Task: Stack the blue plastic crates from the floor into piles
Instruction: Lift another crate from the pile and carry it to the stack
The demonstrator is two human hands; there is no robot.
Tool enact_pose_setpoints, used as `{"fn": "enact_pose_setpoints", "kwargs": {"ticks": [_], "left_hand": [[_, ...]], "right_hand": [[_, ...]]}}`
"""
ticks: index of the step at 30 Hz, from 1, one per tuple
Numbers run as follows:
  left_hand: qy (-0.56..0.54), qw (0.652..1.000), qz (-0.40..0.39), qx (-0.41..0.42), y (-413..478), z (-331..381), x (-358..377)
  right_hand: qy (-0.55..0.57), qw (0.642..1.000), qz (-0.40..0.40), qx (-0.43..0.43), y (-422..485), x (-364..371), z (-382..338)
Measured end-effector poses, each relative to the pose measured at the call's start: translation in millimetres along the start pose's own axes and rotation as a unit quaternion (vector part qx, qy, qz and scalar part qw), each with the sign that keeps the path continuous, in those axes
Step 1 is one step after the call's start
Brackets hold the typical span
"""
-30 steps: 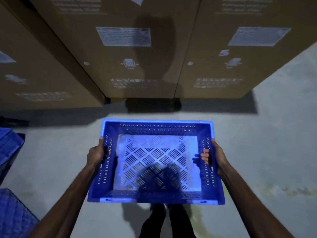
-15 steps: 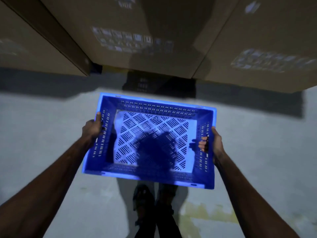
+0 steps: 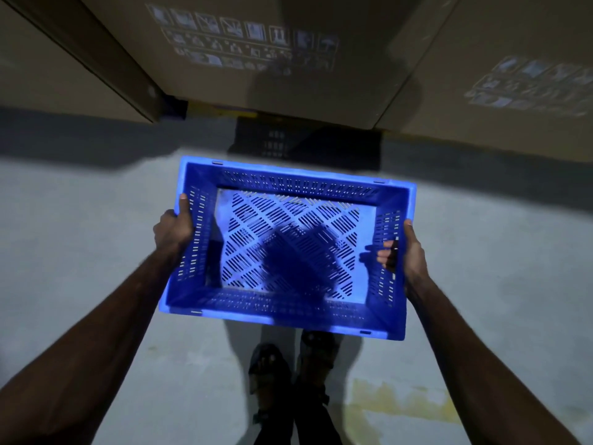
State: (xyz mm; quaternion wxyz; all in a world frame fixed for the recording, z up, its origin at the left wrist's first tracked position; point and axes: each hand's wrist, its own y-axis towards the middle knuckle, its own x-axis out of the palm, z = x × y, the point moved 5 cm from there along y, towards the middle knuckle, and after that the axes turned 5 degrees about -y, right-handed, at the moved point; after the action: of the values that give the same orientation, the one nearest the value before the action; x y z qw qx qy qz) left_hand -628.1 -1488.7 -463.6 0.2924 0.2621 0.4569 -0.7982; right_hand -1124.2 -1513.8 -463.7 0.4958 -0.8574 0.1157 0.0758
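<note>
Carrying a blue slotted plastic crate [image 3: 288,245], level and clear of the grey concrete floor [image 3: 80,239].
The left hand [image 3: 173,229] grips one end wall, thumb over the rim; the right hand [image 3: 414,255] hooks fingers through the opposite handle slot. Empty, it likely handles light and stiff. The brown cardboard cartons [image 3: 263,85] behind show handling pictograms, with no legible words.
</note>
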Motion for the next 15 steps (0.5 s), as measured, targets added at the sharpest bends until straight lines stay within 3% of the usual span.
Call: {"fn": "enact_pose_setpoints", "kwargs": {"ticks": [4,8,11,15], "left_hand": [[0.072,0.997,0.039,0.010,-21.6,12.0,-9.8],[0.124,0.988,0.067,0.070,-55.8,27.5,-30.6],[0.167,0.975,0.016,0.143,-98.9,40.7,-46.8],[0.185,0.961,-0.129,0.158,-171.7,45.1,-68.6]], "right_hand": [[-0.023,0.996,0.085,0.008,-5.6,-11.4,1.4],[0.013,0.988,0.143,0.057,-27.0,-34.0,4.6],[0.024,0.985,0.164,0.058,-56.1,-52.6,-5.7],[-0.021,0.991,0.126,0.034,-122.9,-64.4,-24.7]]}}
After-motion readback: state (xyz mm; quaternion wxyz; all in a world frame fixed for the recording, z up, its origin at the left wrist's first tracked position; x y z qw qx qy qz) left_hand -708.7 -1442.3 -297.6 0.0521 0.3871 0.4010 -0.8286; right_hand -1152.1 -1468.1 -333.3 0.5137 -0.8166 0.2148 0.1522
